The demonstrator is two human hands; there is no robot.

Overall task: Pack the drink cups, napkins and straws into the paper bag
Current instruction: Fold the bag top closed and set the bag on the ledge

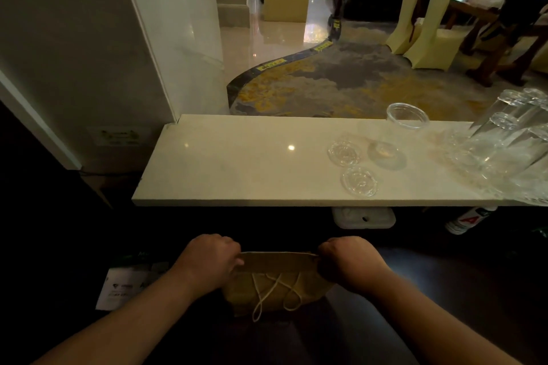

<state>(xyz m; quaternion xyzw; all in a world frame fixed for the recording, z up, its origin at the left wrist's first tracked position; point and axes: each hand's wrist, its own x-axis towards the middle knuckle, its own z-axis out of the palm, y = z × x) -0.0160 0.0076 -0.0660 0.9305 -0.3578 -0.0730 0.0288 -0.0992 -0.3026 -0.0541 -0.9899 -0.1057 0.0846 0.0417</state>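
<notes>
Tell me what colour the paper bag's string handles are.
The string handles are off-white against the brown paper bag; head view.

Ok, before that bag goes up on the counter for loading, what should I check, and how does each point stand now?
1. Grip on the paper bag: ok. The left hand and right hand each hold an end of its top edge.
2. Bag mouth open: not ok. It looks flat and shut.
3. Free spot on the counter: ok. Its left part is bare.
4. Cup upright: ok.
5. Lid on the cup: not ok. Two lids lie beside it.
6. Napkins and straws at hand: cannot tell. None are in view.
</notes>
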